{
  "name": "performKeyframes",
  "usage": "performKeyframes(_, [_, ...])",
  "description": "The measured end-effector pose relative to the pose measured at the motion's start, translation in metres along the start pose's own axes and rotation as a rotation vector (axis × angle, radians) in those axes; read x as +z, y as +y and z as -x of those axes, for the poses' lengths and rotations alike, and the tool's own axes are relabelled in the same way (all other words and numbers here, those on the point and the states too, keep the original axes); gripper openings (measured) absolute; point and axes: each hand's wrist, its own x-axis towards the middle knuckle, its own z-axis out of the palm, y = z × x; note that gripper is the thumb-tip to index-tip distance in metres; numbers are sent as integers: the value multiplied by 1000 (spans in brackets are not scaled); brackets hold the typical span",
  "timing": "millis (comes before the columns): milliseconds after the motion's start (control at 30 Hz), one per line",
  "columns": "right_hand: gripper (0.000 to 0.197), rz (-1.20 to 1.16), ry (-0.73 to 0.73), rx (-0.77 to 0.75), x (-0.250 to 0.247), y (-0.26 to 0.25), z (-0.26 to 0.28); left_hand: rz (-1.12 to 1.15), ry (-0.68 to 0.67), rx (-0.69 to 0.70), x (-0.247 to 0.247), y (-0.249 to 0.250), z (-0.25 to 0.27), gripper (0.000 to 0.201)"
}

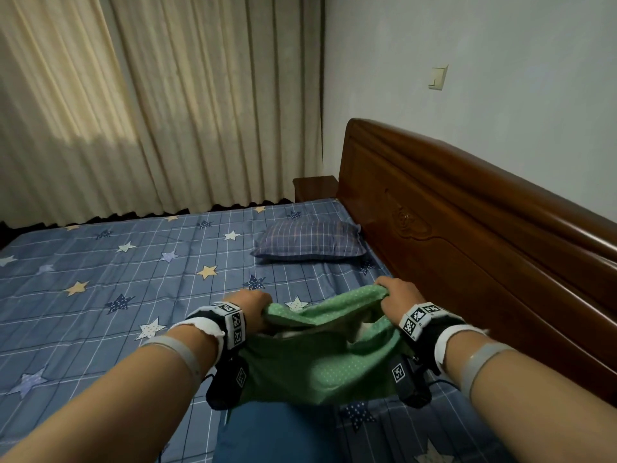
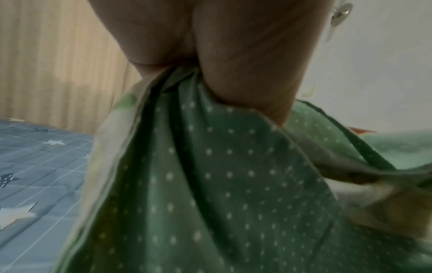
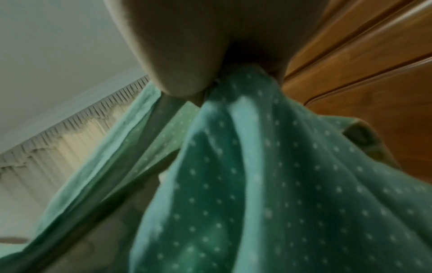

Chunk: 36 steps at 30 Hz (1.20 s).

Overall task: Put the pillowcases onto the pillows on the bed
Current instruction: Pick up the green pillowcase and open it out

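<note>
A green pillowcase (image 1: 320,365) with small white dots hangs between my two hands above the bed, its mouth held open with a pale pillow showing inside. My left hand (image 1: 255,304) grips the left corner of the opening; the same cloth (image 2: 210,175) bunches under its fingers in the left wrist view. My right hand (image 1: 395,295) grips the right corner, with the dotted fabric (image 3: 268,184) drooping below it. A second pillow (image 1: 309,240) in a dark plaid case lies flat near the headboard.
The bed (image 1: 100,289) wears a blue checked sheet with stars. A brown wooden headboard (image 1: 467,222) runs along the right. A small bedside table (image 1: 315,187) stands in the far corner, with beige curtains (image 1: 150,111) behind the bed.
</note>
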Motion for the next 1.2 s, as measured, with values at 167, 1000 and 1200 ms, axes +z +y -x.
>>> performKeyframes(167, [33, -46, 63, -13, -4, 4, -3, 227, 19, -98, 4, 1, -1, 22])
performKeyframes(1000, [37, 21, -105, -47, -7, 10, 5, 101, 80, -202, 11, 3, 0, 20])
performKeyframes(1200, [19, 256, -286, -56, 5, 16, 15, 535, 271, -185, -1, 10, 4, 24])
